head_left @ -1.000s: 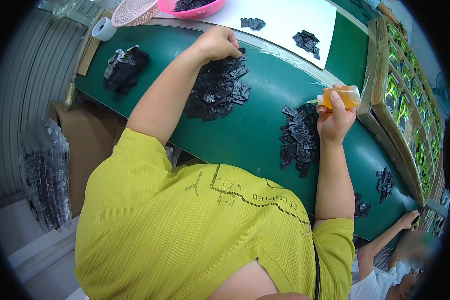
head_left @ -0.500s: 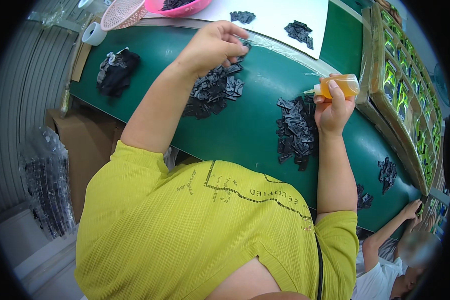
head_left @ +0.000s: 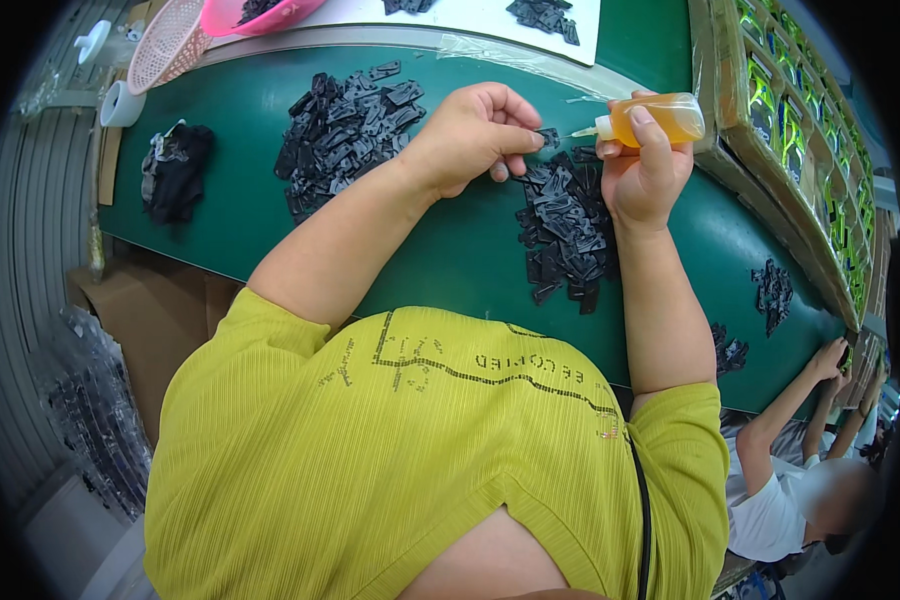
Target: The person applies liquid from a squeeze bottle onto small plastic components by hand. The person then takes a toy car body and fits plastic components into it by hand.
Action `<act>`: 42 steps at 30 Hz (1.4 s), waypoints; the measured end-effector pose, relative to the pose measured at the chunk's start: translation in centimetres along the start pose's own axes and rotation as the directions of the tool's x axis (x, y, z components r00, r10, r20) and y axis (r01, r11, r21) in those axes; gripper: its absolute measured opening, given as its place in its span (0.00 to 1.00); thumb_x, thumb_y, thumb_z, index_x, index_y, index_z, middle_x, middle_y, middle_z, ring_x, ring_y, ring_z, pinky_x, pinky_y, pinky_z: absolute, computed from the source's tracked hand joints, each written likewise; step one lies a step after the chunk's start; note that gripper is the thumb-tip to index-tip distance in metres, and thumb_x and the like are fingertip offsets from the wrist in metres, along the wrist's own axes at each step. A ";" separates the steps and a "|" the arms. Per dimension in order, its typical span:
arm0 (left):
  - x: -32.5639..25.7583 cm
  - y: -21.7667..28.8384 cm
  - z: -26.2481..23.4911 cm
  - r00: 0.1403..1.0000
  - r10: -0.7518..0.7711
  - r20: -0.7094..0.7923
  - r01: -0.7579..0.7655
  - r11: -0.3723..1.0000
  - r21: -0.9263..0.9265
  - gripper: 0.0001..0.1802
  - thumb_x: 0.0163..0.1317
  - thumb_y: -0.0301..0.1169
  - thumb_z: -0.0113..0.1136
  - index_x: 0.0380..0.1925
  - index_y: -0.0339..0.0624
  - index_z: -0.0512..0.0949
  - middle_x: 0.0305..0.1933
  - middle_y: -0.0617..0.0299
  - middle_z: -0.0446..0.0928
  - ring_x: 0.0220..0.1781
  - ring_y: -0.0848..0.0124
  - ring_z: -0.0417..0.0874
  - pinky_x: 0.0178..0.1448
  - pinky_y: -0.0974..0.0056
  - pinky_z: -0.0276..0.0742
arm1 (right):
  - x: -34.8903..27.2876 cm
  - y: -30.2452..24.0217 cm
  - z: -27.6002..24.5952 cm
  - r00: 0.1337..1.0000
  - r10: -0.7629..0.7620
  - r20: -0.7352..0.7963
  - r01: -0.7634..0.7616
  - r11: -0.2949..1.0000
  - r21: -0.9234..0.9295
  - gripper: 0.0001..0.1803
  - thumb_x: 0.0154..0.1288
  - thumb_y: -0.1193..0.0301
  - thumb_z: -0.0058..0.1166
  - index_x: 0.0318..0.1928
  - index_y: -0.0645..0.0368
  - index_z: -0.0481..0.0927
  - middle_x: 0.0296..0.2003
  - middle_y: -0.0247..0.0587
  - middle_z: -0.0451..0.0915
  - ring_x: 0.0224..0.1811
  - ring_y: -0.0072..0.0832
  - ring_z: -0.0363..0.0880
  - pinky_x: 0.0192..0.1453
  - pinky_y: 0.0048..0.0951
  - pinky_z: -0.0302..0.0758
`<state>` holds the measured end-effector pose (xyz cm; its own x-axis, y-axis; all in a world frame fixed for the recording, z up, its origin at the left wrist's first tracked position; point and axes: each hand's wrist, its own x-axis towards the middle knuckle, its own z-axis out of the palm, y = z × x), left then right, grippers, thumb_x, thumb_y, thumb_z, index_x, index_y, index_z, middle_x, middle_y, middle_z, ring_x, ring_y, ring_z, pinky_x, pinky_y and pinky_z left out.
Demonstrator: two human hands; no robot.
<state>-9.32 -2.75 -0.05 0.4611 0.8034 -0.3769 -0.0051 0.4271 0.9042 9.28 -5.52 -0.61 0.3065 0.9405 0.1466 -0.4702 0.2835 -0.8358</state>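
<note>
Between thumb and fingers, my left hand (head_left: 480, 138) pinches a small black plastic part (head_left: 548, 138). My right hand (head_left: 652, 172) is wrapped round a clear squeeze bottle (head_left: 665, 118) of amber liquid, tilted on its side. The bottle's thin nozzle (head_left: 585, 132) points left, close to the held part; whether they touch I cannot tell. Below the two hands lies a pile of like black parts (head_left: 565, 235). Left of my left hand spreads a bigger pile of loose black parts (head_left: 345, 135).
A dark cloth (head_left: 178, 172) lies at the left of the green table (head_left: 440, 260). Pink baskets (head_left: 170, 45) and a white board (head_left: 560, 45) are at the back. Boxed trays of green-black items (head_left: 795, 165) line the right. A co-worker (head_left: 780, 500) sits lower right.
My left hand has moved right from the left pile and now holds a black part beside the nozzle. The bottle stays in my right hand. The whole view has shifted slightly.
</note>
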 end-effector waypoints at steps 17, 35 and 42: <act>-0.3 0.5 0.4 1.000 0.008 0.021 -0.011 0.994 0.109 0.12 0.58 0.25 0.57 0.42 0.32 0.76 0.30 0.59 0.79 0.22 0.76 0.79 0.24 0.74 0.75 | -0.6 0.3 0.4 0.981 -0.163 0.103 0.184 0.955 -0.234 0.12 0.57 0.77 0.59 0.41 0.63 0.72 0.33 0.39 0.77 0.26 0.22 0.76 0.24 0.20 0.74; -0.4 0.5 0.5 1.000 0.005 0.012 -0.006 0.995 0.102 0.11 0.57 0.24 0.58 0.40 0.31 0.76 0.28 0.58 0.79 0.22 0.75 0.80 0.23 0.73 0.75 | -0.7 0.3 0.9 0.979 -0.162 0.121 0.192 0.933 -0.303 0.11 0.57 0.77 0.59 0.40 0.63 0.73 0.30 0.38 0.78 0.24 0.20 0.74 0.24 0.19 0.72; -0.3 0.6 0.5 1.000 0.000 -0.006 0.000 0.998 0.065 0.11 0.56 0.25 0.58 0.40 0.31 0.76 0.29 0.58 0.79 0.22 0.74 0.80 0.24 0.73 0.75 | -0.2 0.0 0.3 0.985 -0.149 0.087 0.161 0.976 -0.149 0.11 0.58 0.77 0.57 0.41 0.64 0.73 0.31 0.40 0.78 0.24 0.21 0.75 0.24 0.19 0.71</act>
<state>-9.02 -2.88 0.71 0.4560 0.8057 -0.3781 0.0525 0.3997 0.9151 8.95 -5.69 -0.51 0.3002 0.9004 0.3150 -0.2865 0.4001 -0.8705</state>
